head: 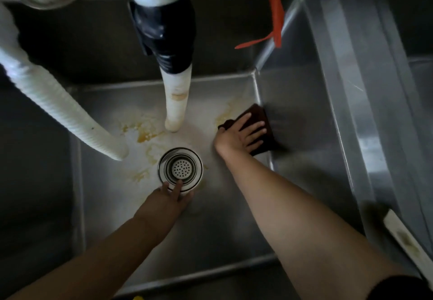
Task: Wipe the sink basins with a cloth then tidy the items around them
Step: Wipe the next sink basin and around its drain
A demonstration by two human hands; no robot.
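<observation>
Partly hidden under the flat, spread right hand (243, 133), the brown cloth (262, 131) lies right of the drain strainer (180, 168); left hand (172, 196) fingertips rest on its rim.

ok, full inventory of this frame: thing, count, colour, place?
stainless steel sink basin: 1, grey, fills the frame
round metal drain strainer: 1, silver, basin floor centre
dark brown wiping cloth: 1, by right wall
white ribbed hose: 1, from the left
white spout pipe with black wrap: 1, centre
yellowish stains: several, floor
red strap: 1, top right
left hand: at strainer rim
right hand: flat on cloth
</observation>
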